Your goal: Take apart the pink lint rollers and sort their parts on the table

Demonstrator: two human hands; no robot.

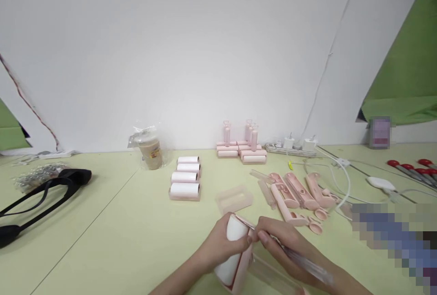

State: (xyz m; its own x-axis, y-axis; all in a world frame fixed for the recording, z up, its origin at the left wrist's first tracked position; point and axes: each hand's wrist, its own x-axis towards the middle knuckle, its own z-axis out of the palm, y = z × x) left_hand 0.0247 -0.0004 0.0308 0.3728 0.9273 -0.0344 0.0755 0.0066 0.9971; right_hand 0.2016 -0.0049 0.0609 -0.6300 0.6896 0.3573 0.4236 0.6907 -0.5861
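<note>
The left hand (220, 246) is wrapped around a white roller (236, 228) in a pink holder (243, 267); the right hand (285, 240) pinches a clear-handled tool (310, 266) at its upper end.

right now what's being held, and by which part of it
Left grip: white-and-pink lint roller, around its upper half. Right grip: slim clear-handled tool, toward its front end.

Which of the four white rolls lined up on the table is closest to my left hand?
The frontmost roll, farthest from the wall; the other three rolls line up behind it, each farther from your left hand.
</note>
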